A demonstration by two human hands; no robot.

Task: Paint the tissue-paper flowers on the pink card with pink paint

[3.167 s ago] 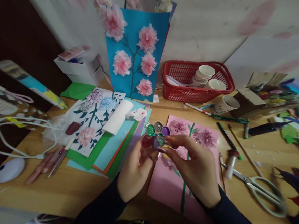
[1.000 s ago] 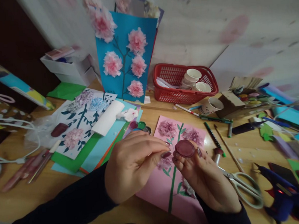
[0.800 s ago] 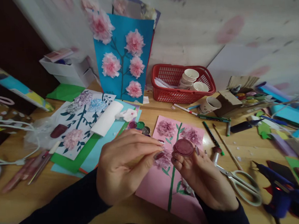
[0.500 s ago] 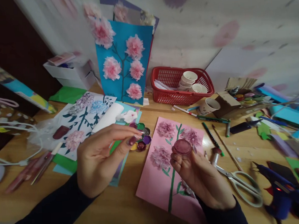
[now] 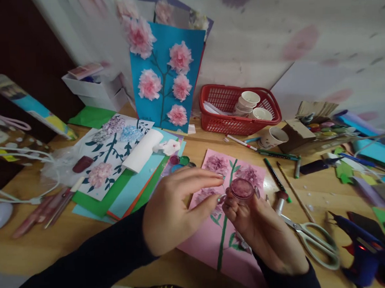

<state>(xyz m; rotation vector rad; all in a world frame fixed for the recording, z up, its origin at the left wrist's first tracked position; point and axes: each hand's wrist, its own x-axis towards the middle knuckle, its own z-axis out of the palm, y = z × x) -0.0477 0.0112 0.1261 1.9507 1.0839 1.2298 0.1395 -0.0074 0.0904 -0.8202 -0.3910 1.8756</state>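
My right hand holds a small round paint pot, its dusky pink face tilted up toward me. Close by on its left is my left hand, thumb and fingers apart, the tips almost at the pot's edge; I cannot tell whether they touch it. Below both hands lies a pink sheet with mauve paper flowers and a painted green stem. Behind my left hand several more paint pots are partly hidden.
A blue card with pink flowers stands at the back beside a red basket of paper cups. Scissors, a brush and a blue glue gun lie right. White flowered paper and coloured sheets lie left.
My left hand has moved right, from beside the paint pots to the pot in my right hand, and its fingers have spread. The view has shifted slightly left.
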